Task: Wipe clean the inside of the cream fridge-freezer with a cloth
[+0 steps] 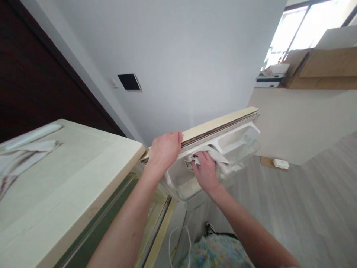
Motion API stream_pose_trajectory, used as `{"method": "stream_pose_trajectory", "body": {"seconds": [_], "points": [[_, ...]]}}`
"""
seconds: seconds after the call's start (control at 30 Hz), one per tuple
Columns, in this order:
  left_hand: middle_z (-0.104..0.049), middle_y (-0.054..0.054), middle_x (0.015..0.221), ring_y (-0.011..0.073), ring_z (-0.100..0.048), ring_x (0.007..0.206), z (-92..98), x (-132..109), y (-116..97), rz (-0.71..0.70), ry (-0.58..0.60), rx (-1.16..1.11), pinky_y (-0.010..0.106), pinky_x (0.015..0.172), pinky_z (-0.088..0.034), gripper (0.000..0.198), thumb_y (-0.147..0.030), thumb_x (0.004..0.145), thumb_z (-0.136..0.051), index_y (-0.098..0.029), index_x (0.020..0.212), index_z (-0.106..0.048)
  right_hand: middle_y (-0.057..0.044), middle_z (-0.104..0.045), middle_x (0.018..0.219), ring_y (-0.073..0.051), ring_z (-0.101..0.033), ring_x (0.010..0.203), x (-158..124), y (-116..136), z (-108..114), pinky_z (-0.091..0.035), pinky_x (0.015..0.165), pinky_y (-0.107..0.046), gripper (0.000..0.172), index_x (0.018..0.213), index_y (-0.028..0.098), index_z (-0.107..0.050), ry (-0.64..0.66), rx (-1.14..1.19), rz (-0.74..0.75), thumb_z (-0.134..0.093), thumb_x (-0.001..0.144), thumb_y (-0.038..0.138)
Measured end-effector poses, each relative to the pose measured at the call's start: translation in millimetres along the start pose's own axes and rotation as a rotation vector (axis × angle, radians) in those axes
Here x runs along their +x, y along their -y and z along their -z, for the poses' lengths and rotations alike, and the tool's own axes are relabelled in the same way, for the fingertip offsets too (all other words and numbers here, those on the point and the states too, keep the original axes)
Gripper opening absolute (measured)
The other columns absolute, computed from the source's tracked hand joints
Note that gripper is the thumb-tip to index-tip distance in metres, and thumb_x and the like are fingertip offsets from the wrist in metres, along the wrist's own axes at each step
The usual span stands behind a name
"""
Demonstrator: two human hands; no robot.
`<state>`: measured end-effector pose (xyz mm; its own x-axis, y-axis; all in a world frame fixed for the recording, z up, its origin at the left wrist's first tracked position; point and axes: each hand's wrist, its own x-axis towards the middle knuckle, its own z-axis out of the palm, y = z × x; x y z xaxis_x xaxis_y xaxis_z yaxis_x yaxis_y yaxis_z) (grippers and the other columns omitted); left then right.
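A cream fridge door [220,122] stands swung open to the right of the fridge top [64,178]. My left hand [165,149] is closed over the door's top edge, fingers wrapped round it. My right hand [205,170] presses a white cloth [220,158] into the door's upper clear plastic shelf [245,143], with the fingers curled on the cloth. Part of the cloth is hidden under the hand.
A white cable [178,242] hangs below the door near my patterned clothing and a shoe [209,227]. A dark panel [129,81] is on the white wall. Cardboard boxes [320,69] sit on a ledge at right. A small white item lies on the grey floor [281,163].
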<state>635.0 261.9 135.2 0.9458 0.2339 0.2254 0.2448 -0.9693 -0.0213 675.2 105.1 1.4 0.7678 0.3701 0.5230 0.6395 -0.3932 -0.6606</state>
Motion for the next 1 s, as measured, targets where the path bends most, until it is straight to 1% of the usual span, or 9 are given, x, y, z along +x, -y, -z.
{"method": "stream_pose_trajectory", "body": {"seconds": [0.17, 0.27, 0.37, 0.47, 0.6, 0.73, 0.8, 0.87, 1.0], "points": [[-0.078, 0.015, 0.098, 0.0311, -0.076, 0.092, -2.8, 0.1, 0.5, 0.007, -0.012, 0.017, 0.039, 0.078, -0.057, 0.058, -0.038, 0.109, -0.018, -0.017, 0.108, -0.072, -0.008, -0.072, 0.113, -0.021, -0.065, 0.104, -9.4, 21.7, -40.5, -0.051, 0.095, -0.032, 0.042, 0.114, 0.018, -0.071, 0.386, 0.273, 0.134, -0.055, 0.081, -0.001], [-0.077, 0.016, 0.097, 0.0331, -0.076, 0.091, -3.9, -0.1, 0.5, -0.001, -0.026, 0.021, 0.042, 0.077, -0.058, 0.059, -0.038, 0.109, -0.017, -0.017, 0.108, -0.072, -0.008, -0.074, 0.108, -0.020, -0.067, 0.098, -12.8, 18.5, -48.2, -0.050, 0.090, -0.030, 0.040, 0.110, 0.016, -0.073, 0.574, 0.212, 0.144, -0.053, 0.081, -0.003], [-0.077, 0.017, 0.095, 0.0341, -0.076, 0.090, -4.1, -0.4, 0.4, -0.011, -0.033, 0.030, 0.043, 0.075, -0.058, 0.060, -0.038, 0.109, -0.017, -0.016, 0.108, -0.072, -0.008, -0.073, 0.096, -0.020, -0.066, 0.089, -13.6, 15.6, -41.6, -0.048, 0.081, -0.028, 0.031, 0.097, 0.014, -0.074, 0.685, 0.086, 0.167, -0.052, 0.082, -0.003], [-0.077, 0.016, 0.093, 0.0357, -0.077, 0.087, -4.4, -0.7, 0.6, -0.016, -0.051, 0.035, 0.044, 0.072, -0.059, 0.059, -0.037, 0.109, -0.017, -0.016, 0.105, -0.072, -0.009, -0.073, 0.101, -0.020, -0.066, 0.095, -12.3, 27.7, -29.0, -0.050, 0.087, -0.029, 0.028, 0.095, 0.015, -0.073, 0.589, 0.131, 0.201, -0.055, 0.082, -0.002], [-0.078, 0.015, 0.093, 0.0373, -0.077, 0.087, -6.3, -0.1, 1.2, -0.021, -0.063, 0.031, 0.047, 0.071, -0.060, 0.056, -0.036, 0.108, -0.019, -0.017, 0.104, -0.072, -0.009, -0.070, 0.109, -0.020, -0.064, 0.104, -13.8, 44.7, -22.5, -0.051, 0.097, -0.031, 0.036, 0.110, 0.017, -0.072, 0.403, 0.259, 0.186, -0.053, 0.085, 0.000], [-0.078, 0.016, 0.095, 0.0367, -0.077, 0.089, -7.6, 0.0, 1.3, -0.013, -0.056, 0.029, 0.047, 0.074, -0.061, 0.057, -0.036, 0.108, -0.018, -0.017, 0.106, -0.072, -0.012, -0.072, 0.109, -0.023, -0.066, 0.104, -21.2, 30.0, -37.9, -0.052, 0.096, -0.034, 0.038, 0.104, 0.013, -0.073, 0.584, 0.164, 0.122, -0.053, 0.077, -0.003], [-0.078, 0.016, 0.095, 0.0361, -0.077, 0.090, -7.6, -0.5, 1.1, -0.016, -0.054, 0.032, 0.047, 0.075, -0.061, 0.058, -0.037, 0.108, -0.018, -0.017, 0.107, -0.072, -0.012, -0.074, 0.107, -0.024, -0.068, 0.103, -22.7, 16.7, -41.8, -0.053, 0.096, -0.035, 0.037, 0.103, 0.013, -0.074, 0.584, 0.131, 0.035, -0.053, 0.076, -0.002], [-0.078, 0.016, 0.094, 0.0362, -0.077, 0.090, -7.3, -1.1, 1.0, -0.020, -0.060, 0.037, 0.047, 0.075, -0.061, 0.058, -0.037, 0.108, -0.017, -0.017, 0.107, -0.072, -0.011, -0.075, 0.107, -0.023, -0.068, 0.103, -19.9, 4.5, -36.2, -0.053, 0.097, -0.035, 0.036, 0.104, 0.015, -0.073, 0.422, 0.124, -0.045, -0.053, 0.078, 0.001], [-0.078, 0.017, 0.094, 0.0367, -0.077, 0.089, -6.4, -1.2, 0.6, -0.018, -0.051, 0.029, 0.048, 0.075, -0.060, 0.059, -0.037, 0.109, -0.016, -0.016, 0.107, -0.072, -0.013, -0.071, 0.120, -0.024, -0.065, 0.115, -6.3, -16.4, -8.1, -0.052, 0.105, -0.040, 0.035, 0.112, 0.017, -0.068, -0.115, 0.077, 0.004, -0.050, 0.085, 0.006]]}}
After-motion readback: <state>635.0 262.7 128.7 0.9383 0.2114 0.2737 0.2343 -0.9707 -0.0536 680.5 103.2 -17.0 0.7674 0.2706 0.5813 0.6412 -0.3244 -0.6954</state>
